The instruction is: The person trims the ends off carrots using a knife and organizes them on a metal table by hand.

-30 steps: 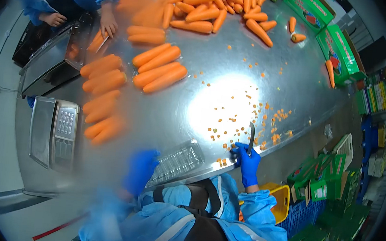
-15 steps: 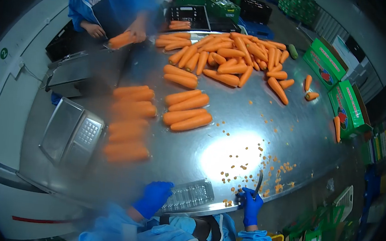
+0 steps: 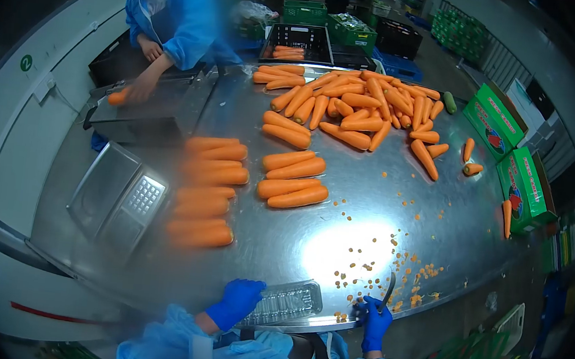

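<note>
In the head view, the left hand [image 3: 237,302] is right at one end of one see-through tray [image 3: 289,301]. The tray lies flat on the shiny bench [image 3: 274,247], near its front edge. I cannot tell if that hand's grip is pinching the tray or just resting by it. The right hand [image 3: 375,322] has its grip closed around one dark, bent knife [image 3: 388,291]. The blade sticks up past the hand, near lots of little carrot bits [image 3: 362,265], too many to count. The tray sits between the two hands.

Farther up are three pairs of carrots [image 3: 293,194], so six. More carrots lie beside them, but they are too blurry to count for sure. The big carrot pile [image 3: 363,111] has too many to count, too. By it is one cucumber [image 3: 450,102]. Two green boxes [image 3: 525,192] stand at the right, with three loose carrots [image 3: 469,150] near them. One scale [image 3: 103,186] is at the left. Past it, another person's hand [image 3: 144,89] is on an orange carrot [image 3: 119,97].
</note>
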A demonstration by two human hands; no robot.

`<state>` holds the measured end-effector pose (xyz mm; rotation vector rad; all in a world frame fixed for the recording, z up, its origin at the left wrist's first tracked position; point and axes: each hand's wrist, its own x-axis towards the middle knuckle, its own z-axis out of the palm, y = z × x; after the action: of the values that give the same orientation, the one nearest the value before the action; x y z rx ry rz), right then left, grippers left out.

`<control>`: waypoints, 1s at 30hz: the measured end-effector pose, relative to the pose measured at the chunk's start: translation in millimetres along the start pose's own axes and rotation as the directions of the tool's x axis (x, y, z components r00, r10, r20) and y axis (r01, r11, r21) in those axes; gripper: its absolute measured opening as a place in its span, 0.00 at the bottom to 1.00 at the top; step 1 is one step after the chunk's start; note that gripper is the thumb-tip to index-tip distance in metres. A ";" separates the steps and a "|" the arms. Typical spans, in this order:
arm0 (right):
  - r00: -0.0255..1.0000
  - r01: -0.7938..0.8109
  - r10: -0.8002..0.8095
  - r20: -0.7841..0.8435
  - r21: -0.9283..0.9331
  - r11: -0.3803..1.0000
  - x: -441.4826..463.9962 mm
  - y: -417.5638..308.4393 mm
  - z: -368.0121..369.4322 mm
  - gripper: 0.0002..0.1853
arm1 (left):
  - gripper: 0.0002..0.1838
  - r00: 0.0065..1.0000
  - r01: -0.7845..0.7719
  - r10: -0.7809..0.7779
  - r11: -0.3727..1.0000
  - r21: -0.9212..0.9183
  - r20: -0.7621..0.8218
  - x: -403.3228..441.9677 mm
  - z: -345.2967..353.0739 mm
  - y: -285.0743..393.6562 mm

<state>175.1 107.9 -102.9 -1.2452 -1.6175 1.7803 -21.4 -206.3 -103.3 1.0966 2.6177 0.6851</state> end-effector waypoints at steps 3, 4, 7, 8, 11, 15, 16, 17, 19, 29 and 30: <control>1.000 -0.011 0.011 0.013 0.055 0.998 -0.8 -1.3 1.1 0.09 | 0.13 1.000 -0.015 0.015 1.000 0.008 0.007 0.2 -3.0 2.9; 1.000 -0.005 0.004 0.009 0.040 0.999 -1.4 -1.5 1.1 0.09 | 0.14 1.000 -0.005 0.005 1.000 0.025 0.030 0.1 -3.3 4.0; 1.000 0.009 -0.009 0.002 0.013 1.000 -1.3 -2.0 0.6 0.10 | 0.16 0.996 0.010 -0.015 0.998 0.067 0.083 1.9 -4.5 6.8; 1.000 0.008 -0.008 0.006 0.012 1.000 -1.1 -1.8 -0.1 0.10 | 0.15 0.996 0.013 -0.019 0.997 0.074 0.090 1.7 -5.7 7.8; 1.000 0.020 -0.020 0.010 0.019 1.000 0.4 2.0 -1.8 0.10 | 0.13 0.998 -0.024 0.020 0.997 0.071 0.058 2.0 -3.5 7.1; 1.000 0.015 -0.015 0.022 0.013 1.000 -0.3 -0.1 -3.1 0.10 | 0.15 0.998 -0.022 0.018 0.997 0.072 0.060 1.0 -5.5 11.1; 1.000 0.024 -0.024 0.013 0.020 1.000 0.7 2.1 -2.9 0.10 | 0.16 0.999 -0.021 0.018 0.998 0.054 0.045 0.9 -4.9 11.5; 0.999 0.034 -0.034 0.006 0.027 0.999 2.6 6.0 -2.2 0.10 | 0.16 0.999 -0.020 0.019 0.999 0.037 0.030 0.6 -4.2 11.9; 1.000 0.018 -0.018 -0.005 0.047 0.999 1.6 4.0 0.7 0.10 | 0.17 0.998 -0.048 0.046 0.998 -0.047 -0.050 -0.2 -3.1 12.2; 0.996 -0.075 0.073 -0.044 -0.052 0.996 3.3 8.9 -3.4 0.11 | 0.18 0.998 0.022 -0.045 0.918 -0.396 -0.049 -3.8 -4.0 1.9; 0.997 -0.055 0.058 -0.044 0.073 0.996 2.0 7.0 0.7 0.10 | 0.19 0.998 0.034 -0.054 0.909 -0.416 -0.037 -2.2 -5.7 3.1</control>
<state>175.3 107.5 -110.2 -1.3011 -1.4937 1.8133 -20.1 -207.9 -96.8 0.8960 2.3609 1.2019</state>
